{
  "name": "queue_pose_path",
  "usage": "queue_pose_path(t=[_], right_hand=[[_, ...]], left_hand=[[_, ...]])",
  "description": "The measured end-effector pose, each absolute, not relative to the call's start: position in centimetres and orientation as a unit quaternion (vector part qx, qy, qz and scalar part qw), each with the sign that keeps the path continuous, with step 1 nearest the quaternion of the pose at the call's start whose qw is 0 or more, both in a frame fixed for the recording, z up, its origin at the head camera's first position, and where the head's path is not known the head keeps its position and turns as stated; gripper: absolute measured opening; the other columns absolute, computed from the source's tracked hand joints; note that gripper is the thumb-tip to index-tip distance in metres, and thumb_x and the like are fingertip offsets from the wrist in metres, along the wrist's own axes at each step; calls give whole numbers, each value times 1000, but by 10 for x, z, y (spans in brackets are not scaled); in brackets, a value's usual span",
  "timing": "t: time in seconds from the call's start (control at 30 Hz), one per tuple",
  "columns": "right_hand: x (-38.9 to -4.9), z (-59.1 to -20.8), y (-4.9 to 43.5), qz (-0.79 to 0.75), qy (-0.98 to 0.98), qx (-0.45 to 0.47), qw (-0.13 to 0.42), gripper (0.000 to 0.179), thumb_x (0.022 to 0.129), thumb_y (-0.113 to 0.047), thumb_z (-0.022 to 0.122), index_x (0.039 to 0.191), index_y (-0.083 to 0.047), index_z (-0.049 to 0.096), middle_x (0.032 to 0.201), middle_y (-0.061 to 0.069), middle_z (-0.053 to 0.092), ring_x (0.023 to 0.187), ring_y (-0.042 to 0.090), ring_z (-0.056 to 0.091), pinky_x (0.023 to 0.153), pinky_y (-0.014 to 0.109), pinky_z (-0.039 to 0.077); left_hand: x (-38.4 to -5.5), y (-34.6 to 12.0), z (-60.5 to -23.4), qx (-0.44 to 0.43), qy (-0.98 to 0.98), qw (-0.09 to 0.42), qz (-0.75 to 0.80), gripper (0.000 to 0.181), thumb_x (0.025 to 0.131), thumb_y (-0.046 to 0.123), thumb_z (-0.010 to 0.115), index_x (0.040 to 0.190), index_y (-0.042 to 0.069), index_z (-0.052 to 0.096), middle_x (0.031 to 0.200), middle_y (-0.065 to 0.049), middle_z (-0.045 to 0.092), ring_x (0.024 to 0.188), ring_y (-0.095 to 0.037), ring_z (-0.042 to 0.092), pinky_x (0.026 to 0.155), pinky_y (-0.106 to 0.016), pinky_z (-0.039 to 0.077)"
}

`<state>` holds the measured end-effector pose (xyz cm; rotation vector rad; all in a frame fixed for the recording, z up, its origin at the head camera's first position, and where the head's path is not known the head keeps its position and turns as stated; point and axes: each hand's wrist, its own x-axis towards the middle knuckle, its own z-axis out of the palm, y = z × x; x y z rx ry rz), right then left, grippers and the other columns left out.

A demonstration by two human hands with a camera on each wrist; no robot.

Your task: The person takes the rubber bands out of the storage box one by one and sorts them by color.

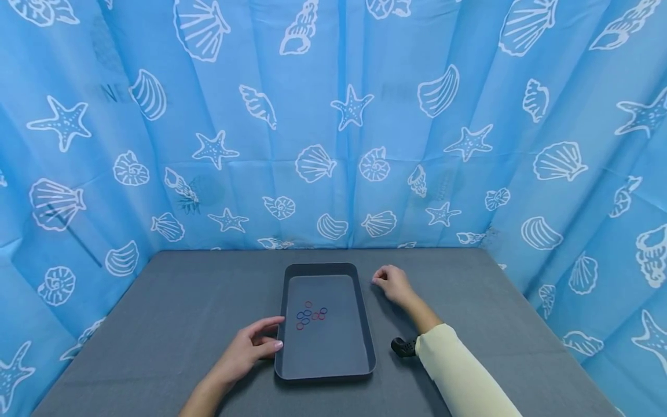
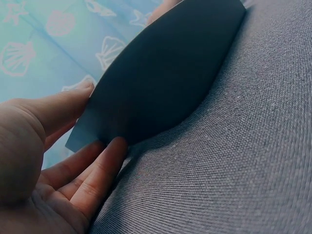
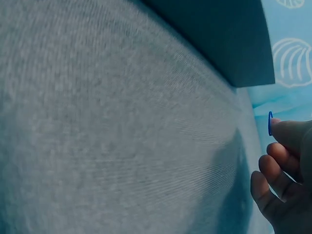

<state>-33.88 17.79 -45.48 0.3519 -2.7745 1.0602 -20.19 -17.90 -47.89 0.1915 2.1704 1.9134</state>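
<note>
A dark grey rectangular tray [image 1: 333, 370] lies on the table, and several small red and blue rings [image 1: 307, 313] are in its left half. My left hand [image 1: 245, 347] holds the tray's left side. In the left wrist view, fingertips [image 2: 117, 144] touch the outer wall [image 2: 161, 73] low down, and another digit reaches the rim. To the right of the tray, raised over the table, is my right hand [image 1: 393, 284]. It pinches a small blue ring [image 3: 270, 124], seen nearly edge-on in the right wrist view; the other fingers curl loosely below.
A black rounded device [image 1: 403, 347] is beside the right sleeve [image 1: 458, 365]. Grey cloth [image 1: 182, 313] covers the table. A blue curtain [image 1: 333, 191] with white shells and starfish hangs behind it and along the sides.
</note>
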Motion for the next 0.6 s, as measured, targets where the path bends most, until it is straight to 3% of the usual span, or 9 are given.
queue_pose_path(t=[0.6], right_hand=[[-354,-466,180,327,-941,61,62,8,90,-6,68,83,-3,68,80,5,63,71,20,54,68,39,47]], left_hand=[[-202,-178,-477,63,744,120,654,56,90,19,70,141,6,49,138,-25,47,103,-27,63,83,-40,55]])
